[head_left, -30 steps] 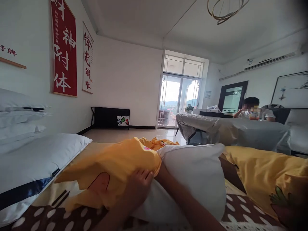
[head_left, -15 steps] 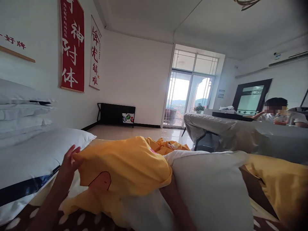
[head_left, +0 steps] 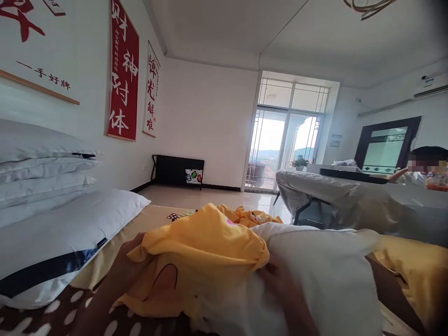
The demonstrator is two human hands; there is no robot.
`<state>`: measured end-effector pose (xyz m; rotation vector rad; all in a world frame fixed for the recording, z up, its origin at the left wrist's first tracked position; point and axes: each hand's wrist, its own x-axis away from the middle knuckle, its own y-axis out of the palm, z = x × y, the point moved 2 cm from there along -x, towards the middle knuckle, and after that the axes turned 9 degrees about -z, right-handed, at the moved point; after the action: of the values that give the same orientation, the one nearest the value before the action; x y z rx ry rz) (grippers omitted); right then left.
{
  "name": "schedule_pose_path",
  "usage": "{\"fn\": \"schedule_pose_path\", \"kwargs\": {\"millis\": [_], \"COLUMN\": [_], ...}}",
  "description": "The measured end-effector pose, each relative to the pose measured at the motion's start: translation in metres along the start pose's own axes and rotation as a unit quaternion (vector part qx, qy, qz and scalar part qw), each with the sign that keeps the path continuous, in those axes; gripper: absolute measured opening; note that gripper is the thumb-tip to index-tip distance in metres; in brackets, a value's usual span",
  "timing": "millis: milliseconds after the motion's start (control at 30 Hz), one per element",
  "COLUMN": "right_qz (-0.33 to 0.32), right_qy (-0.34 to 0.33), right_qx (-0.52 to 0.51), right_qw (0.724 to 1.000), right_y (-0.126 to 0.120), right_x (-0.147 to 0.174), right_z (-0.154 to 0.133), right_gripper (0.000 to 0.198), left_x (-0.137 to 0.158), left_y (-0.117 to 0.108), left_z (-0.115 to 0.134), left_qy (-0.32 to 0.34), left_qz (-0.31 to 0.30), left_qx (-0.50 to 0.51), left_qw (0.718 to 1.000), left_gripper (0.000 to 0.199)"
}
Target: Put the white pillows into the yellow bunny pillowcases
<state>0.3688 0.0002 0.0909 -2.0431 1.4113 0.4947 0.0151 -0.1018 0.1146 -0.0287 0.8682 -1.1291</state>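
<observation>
A yellow pillowcase [head_left: 206,238] with an orange, dark-outlined print lies bunched in front of me. My left hand [head_left: 131,254] is closed on its left end, the fingers partly covered by the cloth. At its right edge my right hand [head_left: 276,273] grips the rim, fingertips tucked under the fabric. A plump white pillow [head_left: 325,270] rests directly right of that hand. Whitish material [head_left: 231,298] shows below the yellow cloth; whether it belongs to the same pillow I cannot tell.
To the left are a white pillow with a navy band [head_left: 115,210] and a stack of white pillows [head_left: 38,163]. More yellow fabric [head_left: 413,256] lies right, on brown dotted bedding [head_left: 75,298]. Beyond, a person [head_left: 416,175] sits at a plastic-covered table [head_left: 315,182].
My left hand has moved right and down, drawing the pillowcase's left end inward. The right hand, earlier hidden by the cloth, now shows at its right rim. The view has shifted left.
</observation>
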Motion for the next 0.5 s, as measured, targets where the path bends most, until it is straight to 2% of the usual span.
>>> {"fn": "schedule_pose_path", "kwargs": {"millis": [33, 100, 133, 167, 200, 233, 300, 367, 433, 500], "right_qz": [0.072, 0.253, 0.317, 0.342, 0.321, 0.264, 0.084, -0.052, -0.110, -0.134], "right_qy": [-0.014, -0.054, -0.076, -0.097, -0.121, -0.152, -0.215, -0.253, -0.236, -0.187], "right_qx": [-0.030, -0.061, -0.053, -0.026, 0.014, 0.060, 0.147, 0.205, 0.227, 0.232], "right_qw": [0.997, 0.964, 0.944, 0.934, 0.939, 0.951, 0.962, 0.944, 0.938, 0.945], "right_y": [-0.005, -0.010, -0.009, -0.003, 0.006, 0.018, 0.051, 0.081, 0.100, 0.109], "right_x": [0.002, 0.012, 0.017, 0.020, 0.021, 0.020, 0.011, 0.000, -0.011, -0.017], "right_z": [-0.003, -0.016, -0.026, -0.040, -0.057, -0.076, -0.109, -0.126, -0.120, -0.095], "right_gripper": [0.008, 0.014, 0.016, 0.017, 0.018, 0.019, 0.020, 0.024, 0.030, 0.034], "left_x": [0.001, 0.003, 0.004, 0.006, 0.008, 0.010, 0.016, 0.023, 0.027, 0.029], "left_y": [0.002, 0.011, 0.019, 0.029, 0.040, 0.051, 0.072, 0.085, 0.086, 0.078], "left_z": [0.002, 0.009, 0.014, 0.020, 0.026, 0.032, 0.042, 0.050, 0.057, 0.062], "left_qy": [-0.013, -0.024, -0.018, -0.007, 0.008, 0.026, 0.074, 0.126, 0.171, 0.187], "left_qz": [-0.010, -0.031, -0.044, -0.060, -0.080, -0.102, -0.151, -0.186, -0.199, -0.232], "left_qx": [0.003, 0.006, 0.006, 0.009, 0.013, 0.015, 0.007, -0.026, -0.067, -0.092], "left_qw": [1.000, 0.999, 0.999, 0.998, 0.997, 0.994, 0.986, 0.974, 0.963, 0.950], "left_gripper": [0.027, 0.024, 0.023, 0.021, 0.019, 0.018, 0.017, 0.020, 0.028, 0.034]}}
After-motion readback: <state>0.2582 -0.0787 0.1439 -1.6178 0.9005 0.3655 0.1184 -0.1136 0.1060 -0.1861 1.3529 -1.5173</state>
